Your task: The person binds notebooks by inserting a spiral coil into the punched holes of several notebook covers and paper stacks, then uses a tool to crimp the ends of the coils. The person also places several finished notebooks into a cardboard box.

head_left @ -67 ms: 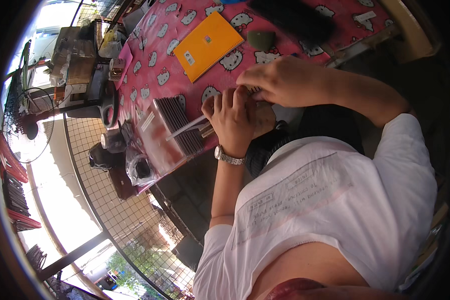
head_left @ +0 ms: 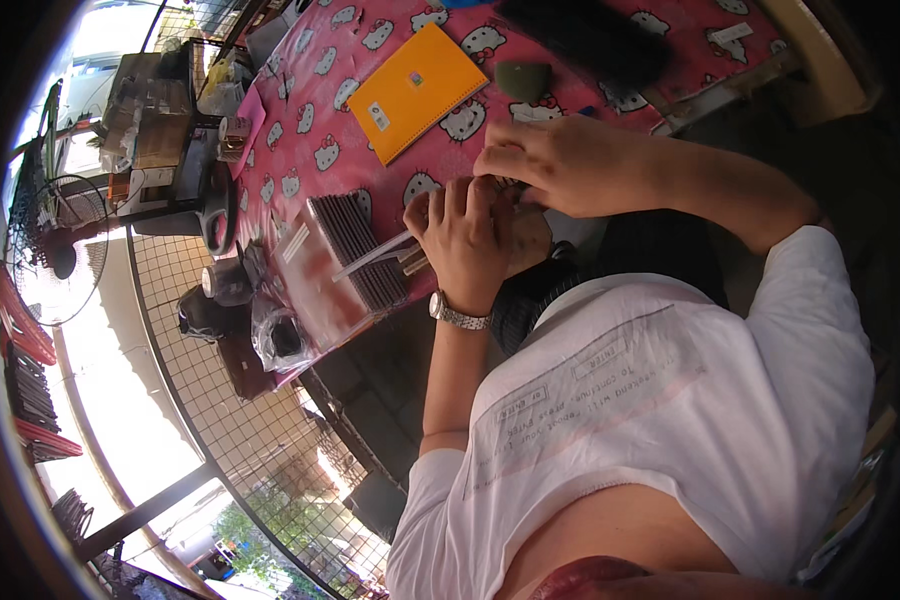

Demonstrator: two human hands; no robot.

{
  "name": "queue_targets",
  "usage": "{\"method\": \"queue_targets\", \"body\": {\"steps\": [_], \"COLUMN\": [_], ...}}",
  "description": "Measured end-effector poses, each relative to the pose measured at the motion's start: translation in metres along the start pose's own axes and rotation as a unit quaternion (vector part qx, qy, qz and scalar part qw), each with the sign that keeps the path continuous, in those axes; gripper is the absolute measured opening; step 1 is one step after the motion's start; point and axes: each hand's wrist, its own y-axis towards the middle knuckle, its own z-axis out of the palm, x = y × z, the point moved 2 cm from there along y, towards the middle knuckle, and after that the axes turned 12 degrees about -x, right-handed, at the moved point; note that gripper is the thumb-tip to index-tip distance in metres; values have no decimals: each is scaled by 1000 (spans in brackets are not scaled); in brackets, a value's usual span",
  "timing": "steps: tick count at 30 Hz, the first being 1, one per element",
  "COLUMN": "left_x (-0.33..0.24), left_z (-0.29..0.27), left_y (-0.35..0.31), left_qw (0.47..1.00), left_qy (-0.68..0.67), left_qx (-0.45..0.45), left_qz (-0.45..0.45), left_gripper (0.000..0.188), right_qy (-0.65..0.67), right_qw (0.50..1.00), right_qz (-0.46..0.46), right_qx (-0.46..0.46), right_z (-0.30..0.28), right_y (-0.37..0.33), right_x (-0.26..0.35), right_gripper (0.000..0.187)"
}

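Observation:
My left hand [head_left: 463,238], with a metal watch on its wrist, lies with bent fingers over a small beige-brown piece [head_left: 530,245] at the table's near edge. A pale translucent strip [head_left: 372,257] sticks out leftward from under this hand. My right hand [head_left: 560,165] is closed, its fingertips pinched beside the left fingers at a small dark ridged edge [head_left: 511,186]. My fingers hide most of what they grip. Just left of my left hand lies a row of dark ridged strips [head_left: 355,255], beside a clear plastic sheet [head_left: 315,275].
A pink cat-patterned cover [head_left: 300,150] spreads over the table. On it lie an orange notebook [head_left: 417,92], a dark green lump-shaped object [head_left: 522,80] and a black pouch-like item [head_left: 590,40]. A fan [head_left: 62,250] and a wire-mesh panel [head_left: 200,330] stand at the left.
My right hand has shifted slightly, its fingers tilting at the dark ridged edge. The left hand stays in place.

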Motion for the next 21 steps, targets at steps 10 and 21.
{"method": "queue_targets", "body": {"steps": [10, 21], "left_x": [15, 19], "left_z": [5, 3], "left_y": [-18, -19], "left_qw": [998, 995], "left_qy": [-53, -78], "left_qx": [-26, -47], "left_qz": [26, 47], "left_gripper": [26, 27], "right_qy": [-325, -186], "right_qw": [886, 975], "right_qz": [331, -81], "right_qx": [3, -86], "right_z": [83, 122], "right_y": [0, 0], "right_x": [-206, -138], "right_gripper": [62, 47]}}
